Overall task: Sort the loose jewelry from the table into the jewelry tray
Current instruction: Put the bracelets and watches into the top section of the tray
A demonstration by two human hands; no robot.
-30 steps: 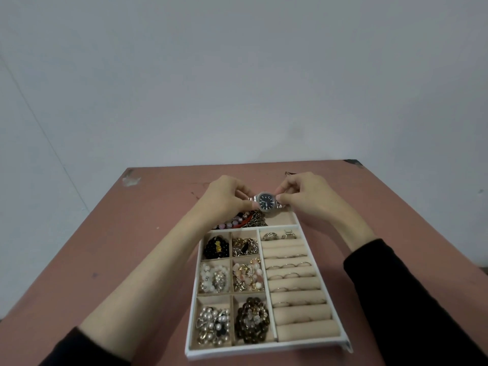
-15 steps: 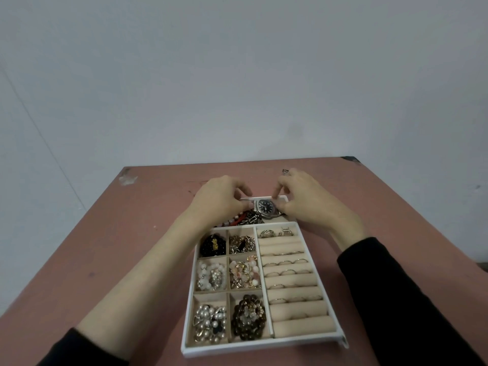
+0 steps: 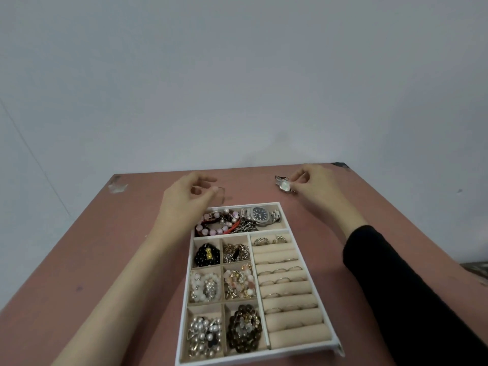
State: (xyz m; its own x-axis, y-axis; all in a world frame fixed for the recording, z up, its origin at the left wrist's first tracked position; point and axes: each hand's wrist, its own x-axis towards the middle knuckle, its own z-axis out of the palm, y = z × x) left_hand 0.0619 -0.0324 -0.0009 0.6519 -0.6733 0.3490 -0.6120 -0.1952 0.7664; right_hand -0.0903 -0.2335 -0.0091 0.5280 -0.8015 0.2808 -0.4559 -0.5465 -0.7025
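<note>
- Jewelry loose outside the tray [image 3: 264,353]: a pale watch [image 3: 284,184], right of centre in the frame, just beyond the tray's far right corner.
- The right hand [image 3: 319,186] pinches that watch between thumb and fingertips. I cannot tell whether it is lifted or resting on the tabletop [image 3: 79,260].
- The left hand [image 3: 184,199], left of centre beyond the tray's far left corner, has curled fingers, with the thumb near the forefinger. A thin loop [image 3: 223,192] shows at its fingertips, but I cannot tell whether it is held.
- The tray's far compartment holds a dark watch [image 3: 260,214] on its right and bracelets [image 3: 219,223] on its left. Rings [image 3: 280,281] sit in the rolls down the right side.
- Step in hand, as I judge it: picking up the pale watch.
- The next move likely calls for carrying it down-frame to the far compartment and laying it beside the dark watch. Little bare room shows there, so it must avoid snagging the bracelets.
</note>
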